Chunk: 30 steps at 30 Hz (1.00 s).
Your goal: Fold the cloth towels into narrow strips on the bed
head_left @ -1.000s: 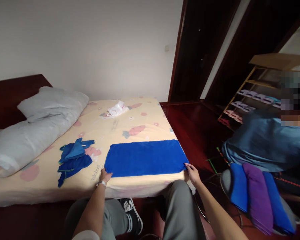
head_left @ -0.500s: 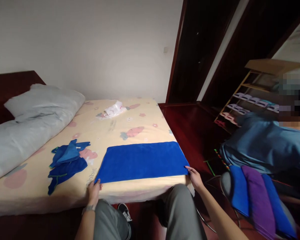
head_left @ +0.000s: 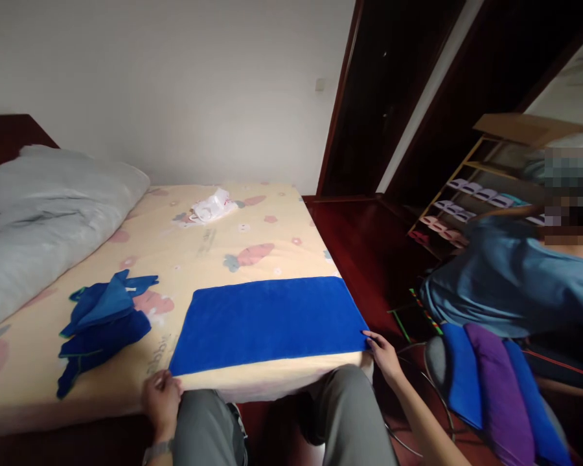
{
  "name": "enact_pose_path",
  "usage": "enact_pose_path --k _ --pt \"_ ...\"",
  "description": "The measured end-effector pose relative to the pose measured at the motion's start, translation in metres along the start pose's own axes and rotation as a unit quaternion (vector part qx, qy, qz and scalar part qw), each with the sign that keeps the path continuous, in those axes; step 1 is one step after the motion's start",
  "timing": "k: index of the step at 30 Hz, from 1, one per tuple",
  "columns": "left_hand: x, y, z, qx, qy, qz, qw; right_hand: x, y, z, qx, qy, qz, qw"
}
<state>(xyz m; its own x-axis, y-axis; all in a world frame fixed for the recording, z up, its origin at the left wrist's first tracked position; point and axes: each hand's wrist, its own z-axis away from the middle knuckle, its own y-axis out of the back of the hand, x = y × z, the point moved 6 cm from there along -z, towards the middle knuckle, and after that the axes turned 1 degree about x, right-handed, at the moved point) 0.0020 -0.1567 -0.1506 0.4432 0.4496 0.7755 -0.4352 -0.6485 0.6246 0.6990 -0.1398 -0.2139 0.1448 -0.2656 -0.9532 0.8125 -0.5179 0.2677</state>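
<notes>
A blue towel (head_left: 272, 320), spread as a smooth flat rectangle, lies along the near edge of the bed. At its near left corner is my left hand (head_left: 162, 398), fingers curled in, closed on the very tip of the cloth as far as I can see. My right hand (head_left: 383, 355) pinches the right edge near the front corner, forefinger on top. Left of the towel, a rumpled heap of blue cloths (head_left: 104, 323) with green edging rests on the sheet.
The bed (head_left: 252, 226) has a patterned sheet, a grey quilt (head_left: 68, 220) and a white plastic bag (head_left: 214, 206). On the right, a chair holds folded blue cloths and a purple cloth (head_left: 498, 388). Behind it a person in a blue shirt (head_left: 510, 278) bends near a shoe rack (head_left: 447, 207).
My view has shifted slightly to the right. My left hand has moved down and left with the towel's corner, its fingers more curled. My right hand stays at the right edge.
</notes>
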Motion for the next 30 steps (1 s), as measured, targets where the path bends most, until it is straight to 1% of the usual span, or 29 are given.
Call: enact_pose_path --k 1,2,3,4,5,6,7,8,9,10,11,13,14,15,16,18,19,20,22,24,25,27,30 --pt "0.007 0.004 0.004 0.02 -0.023 -0.028 0.999 -0.001 0.004 -0.002 0.002 0.006 0.016 1.0" --pt "0.016 0.005 0.011 0.029 -0.049 -0.052 0.997 -0.003 0.008 -0.005 0.005 0.015 0.035 0.999" --pt "0.03 0.003 0.021 0.031 -0.083 -0.077 0.993 -0.006 0.011 -0.009 0.007 0.025 0.053 0.998" --pt "0.047 -0.005 0.034 0.013 -0.12 -0.091 0.989 -0.011 0.013 -0.015 0.01 0.033 0.07 0.997" --pt "0.069 -0.019 0.053 -0.03 -0.167 -0.093 0.981 -0.018 0.013 -0.022 0.012 0.04 0.083 0.996" --pt "0.095 -0.036 0.078 -0.082 -0.227 -0.086 0.967 -0.026 0.01 -0.031 0.014 0.044 0.094 0.995" --pt "0.124 -0.057 0.109 -0.151 -0.297 -0.074 0.94 -0.036 0.005 -0.041 0.015 0.046 0.102 0.994" --pt "0.153 -0.08 0.147 -0.228 -0.366 -0.067 0.9 -0.046 -0.002 -0.052 0.015 0.047 0.107 0.993" --pt "0.179 -0.103 0.187 -0.296 -0.424 -0.068 0.853 -0.056 -0.011 -0.065 0.012 0.046 0.11 0.993" --pt "0.203 -0.126 0.228 -0.346 -0.47 -0.071 0.809 -0.065 -0.022 -0.079 0.007 0.043 0.111 0.993" --pt "0.223 -0.147 0.268 -0.378 -0.504 -0.074 0.773 -0.073 -0.033 -0.093 0.001 0.04 0.111 0.993" --pt "0.253 -0.19 0.341 -0.434 -0.564 -0.073 0.699 -0.083 -0.055 -0.12 -0.008 0.04 0.108 0.993" --pt "0.263 -0.211 0.369 -0.45 -0.577 -0.077 0.678 -0.086 -0.065 -0.133 -0.013 0.041 0.108 0.993" --pt "0.269 -0.231 0.392 -0.46 -0.579 -0.087 0.668 -0.087 -0.073 -0.144 -0.018 0.043 0.108 0.993" --pt "0.272 -0.25 0.408 -0.465 -0.565 -0.112 0.672 -0.086 -0.08 -0.155 -0.024 0.045 0.109 0.993" --pt "0.273 -0.281 0.428 -0.472 -0.539 -0.157 0.679 -0.084 -0.091 -0.172 -0.036 0.049 0.107 0.992" --pt "0.273 -0.29 0.433 -0.474 -0.532 -0.169 0.68 -0.083 -0.095 -0.179 -0.043 0.053 0.102 0.992" --pt "0.273 -0.296 0.435 -0.477 -0.533 -0.172 0.677 -0.083 -0.099 -0.184 -0.052 0.056 0.096 0.992" --pt "0.273 -0.296 0.436 -0.486 -0.545 -0.153 0.666 -0.084 -0.105 -0.193 -0.071 0.062 0.082 0.992" --pt "0.272 -0.286 0.432 -0.493 -0.549 -0.118 0.665 -0.087 -0.109 -0.198 -0.085 0.065 0.071 0.992" --pt "0.271 -0.278 0.429 -0.493 -0.544 -0.098 0.672 -0.089 -0.111 -0.199 -0.09 0.066 0.066 0.992" --pt "0.268 -0.259 0.419 -0.485 -0.52 -0.063 0.7 -0.095 -0.113 -0.198 -0.094 0.068 0.058 0.992" --pt "0.255 -0.229 0.392 -0.466 -0.446 -0.032 0.763 -0.112 -0.118 -0.189 -0.098 0.068 0.047 0.992"
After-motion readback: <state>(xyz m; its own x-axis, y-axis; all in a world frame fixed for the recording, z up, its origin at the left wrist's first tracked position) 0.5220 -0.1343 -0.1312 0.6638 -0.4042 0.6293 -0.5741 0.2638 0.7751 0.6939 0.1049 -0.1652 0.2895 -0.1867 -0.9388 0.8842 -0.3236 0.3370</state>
